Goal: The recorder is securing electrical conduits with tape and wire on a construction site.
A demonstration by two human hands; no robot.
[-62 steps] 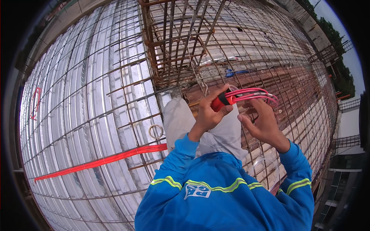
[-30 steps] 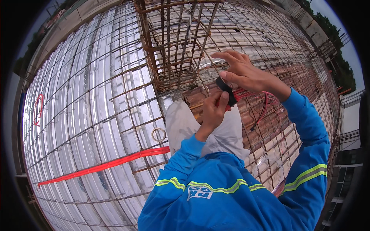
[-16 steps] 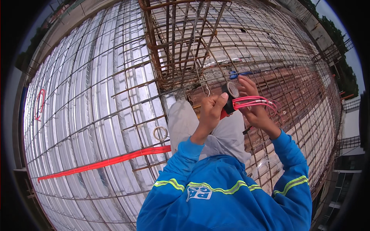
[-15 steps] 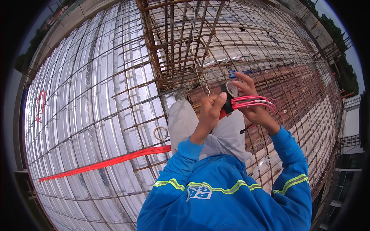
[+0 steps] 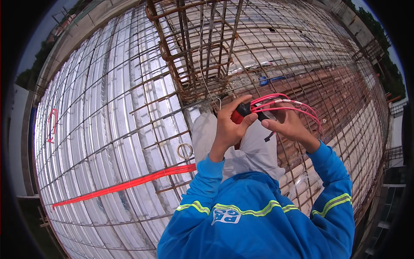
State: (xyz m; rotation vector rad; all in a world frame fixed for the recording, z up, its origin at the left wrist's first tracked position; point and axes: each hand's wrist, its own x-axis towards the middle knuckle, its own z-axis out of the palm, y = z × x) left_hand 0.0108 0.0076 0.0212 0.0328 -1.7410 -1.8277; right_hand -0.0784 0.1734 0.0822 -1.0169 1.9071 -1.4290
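While the red-handled tool (image 5: 239, 115) is held up at chest height in front of the blue jacket (image 5: 254, 224), just below the rusty rebar cage (image 5: 194, 56), it is gripped in the left hand (image 5: 228, 127), whose fingers are wrapped shut around its dark and red body; the tool is judged small, rigid and light enough for one hand, and best taken by the thick handle part, where the palm already sits; the bundle of thin pink-red wires (image 5: 286, 108) is seen looping from the tool's end out over the right hand (image 5: 290, 127), and is judged soft, springy and apt to tangle or slip, so it is better pinched near the tool than at the free loops; the right hand is closed lightly about the wires, with fingertips pinched on the strands, though exactly how many strands are caught cannot be told; behind the hands a pale cloth (image 5: 248, 149) is draped; further out, a mesh of rebar (image 5: 129, 108) is laid over ribbed metal decking (image 5: 86, 142), with a wire ring (image 5: 185, 150) and a long red strip (image 5: 125, 185) lying on it.
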